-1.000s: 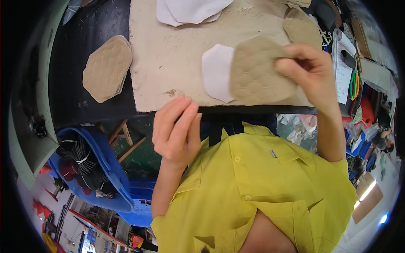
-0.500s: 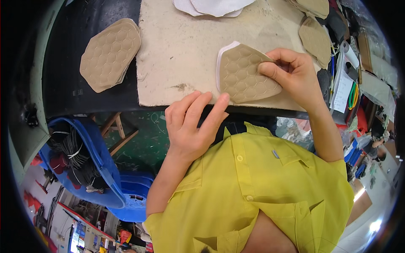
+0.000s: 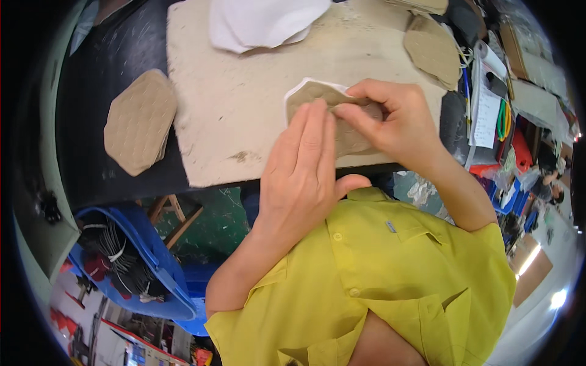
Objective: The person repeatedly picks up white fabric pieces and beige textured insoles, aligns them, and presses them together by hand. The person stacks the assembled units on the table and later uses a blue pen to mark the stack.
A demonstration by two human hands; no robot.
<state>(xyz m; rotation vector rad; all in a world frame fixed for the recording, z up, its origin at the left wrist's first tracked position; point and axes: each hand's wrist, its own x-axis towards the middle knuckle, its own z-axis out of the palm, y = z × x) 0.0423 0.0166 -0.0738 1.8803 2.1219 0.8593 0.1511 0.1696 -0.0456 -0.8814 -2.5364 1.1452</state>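
Note:
A tan padded fabric piece with a quilted honeycomb pattern lies near the front edge of a pale board. Along its far left side shows the rim of a white backing piece beneath it. My right hand pinches the tan piece at its far right edge between thumb and fingers. Across the left part of the piece rests my left hand, fingers straight and side by side, thumb held out. Both hands cover much of the piece, and their fingertips come close together.
White cut pieces overlap at the far side of the board. Stacked tan pieces sit on the black tabletop at left; more tan pieces lie at far right, near a written sheet. A blue bin holding dark bundles stands lower left.
My left hand has moved up from the board's front edge onto the tan piece, its fingers now straight. My right hand keeps its pinch. The whole view has shifted.

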